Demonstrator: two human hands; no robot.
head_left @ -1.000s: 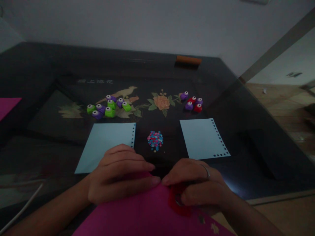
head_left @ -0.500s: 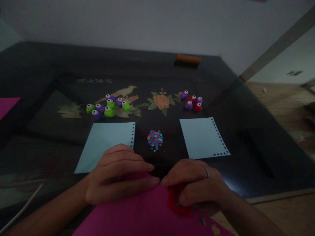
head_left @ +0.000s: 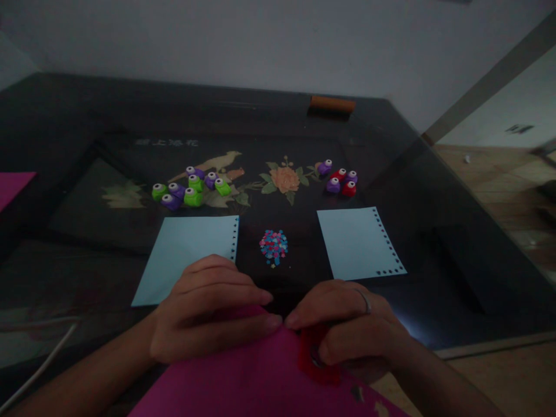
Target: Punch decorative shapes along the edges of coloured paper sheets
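Note:
A pink sheet of paper [head_left: 243,370] lies tilted at the near table edge, at the bottom of the view. My left hand [head_left: 212,313] pinches its far edge between thumb and fingers. Just right of it, my right hand [head_left: 351,324] is closed around a small red craft punch [head_left: 313,365] at the sheet's edge, with a fingertip also on the paper. My fingers cover much of the punch. Shaped holes [head_left: 357,394] show in the sheet at lower right. Beyond my hands lies a small pile of blue, pink and red confetti [head_left: 274,244].
Light-blue sheets with punched edges lie left [head_left: 191,243] and right [head_left: 360,243]. Farther back are purple and green punches [head_left: 191,188] and purple and red punches [head_left: 341,178]. An orange-brown cylinder [head_left: 332,105] rests near the wall. A white cable [head_left: 47,359] is at lower left.
My right hand and the red punch have shifted very slightly to the right. My left hand stays on the pink paper.

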